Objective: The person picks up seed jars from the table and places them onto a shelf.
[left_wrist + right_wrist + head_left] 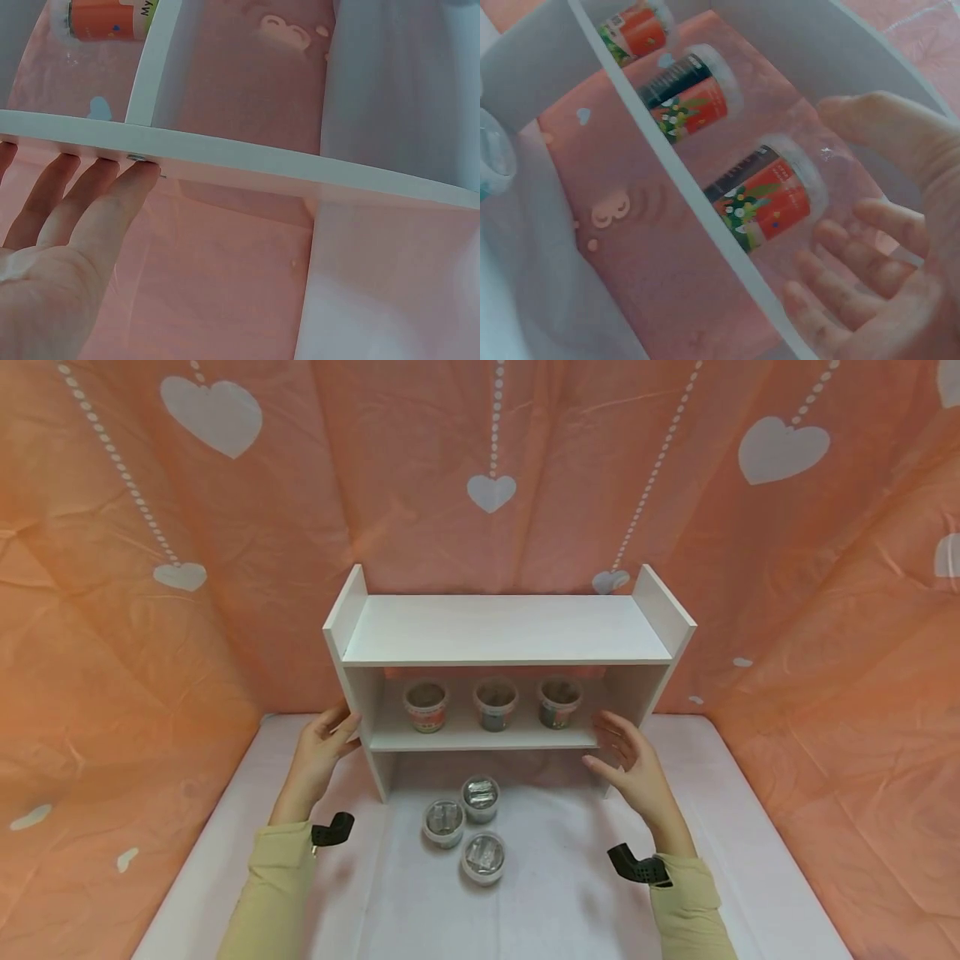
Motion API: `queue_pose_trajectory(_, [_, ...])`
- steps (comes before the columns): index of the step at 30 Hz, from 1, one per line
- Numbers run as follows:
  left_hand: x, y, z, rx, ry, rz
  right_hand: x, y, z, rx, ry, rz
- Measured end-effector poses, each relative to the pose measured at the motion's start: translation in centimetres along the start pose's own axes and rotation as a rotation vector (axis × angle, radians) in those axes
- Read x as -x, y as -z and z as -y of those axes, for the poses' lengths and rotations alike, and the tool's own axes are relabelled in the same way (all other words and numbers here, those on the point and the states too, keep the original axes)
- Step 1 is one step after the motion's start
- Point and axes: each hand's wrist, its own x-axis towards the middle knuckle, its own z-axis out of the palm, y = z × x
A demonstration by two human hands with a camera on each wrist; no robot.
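My left hand [318,756] is at the left side panel of a white shelf unit [506,628]. In the left wrist view, its fingertips [141,176] touch the panel's outer face. My right hand [637,768], fingers loosely bent and apart, is at the right end of the lower shelf with nothing in it. In the right wrist view, a printed red-and-green tub [776,199] sits close to those fingers without visible contact. Beside that tub, two similar tubs, the middle one [495,718] and the left one [428,718], stand upright in a row.
Three clear-lidded tubs, the left one [442,822], the back one [480,797] and the front one [483,857], cluster on the white cloth [555,893] before the unit. An orange curtain [420,460] with white hearts hangs behind and at both sides.
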Motion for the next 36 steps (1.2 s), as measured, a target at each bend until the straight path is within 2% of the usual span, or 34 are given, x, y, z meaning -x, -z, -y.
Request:
queue_pose_trajectory(6, [0.0,0.0,0.0,0.005,0.001,0.003,1.4,-0.8,-0.4,0.012,0.093,0.090])
queue_pose_trajectory(10, [0.2,0.0,0.1,0.011,0.021,-0.001,2.1,-1.6,-0.9,-0.010,0.113,0.153])
queue_pose_trajectory(20, [0.0,0.0,0.1,-0.004,0.008,-0.002,3.0,-3.8,-3.1,-0.169,0.105,0.270])
queue_pose_trajectory(30, [0.1,0.0,0.0,0.003,0.012,-0.002,4.4,-7.7,-5.3,-0.298,0.070,0.401])
queue_pose_trajectory(36, [0.0,0.1,-0.1,0.008,0.006,0.005,4.4,-9.1,-6.0,-0.297,0.028,0.478])
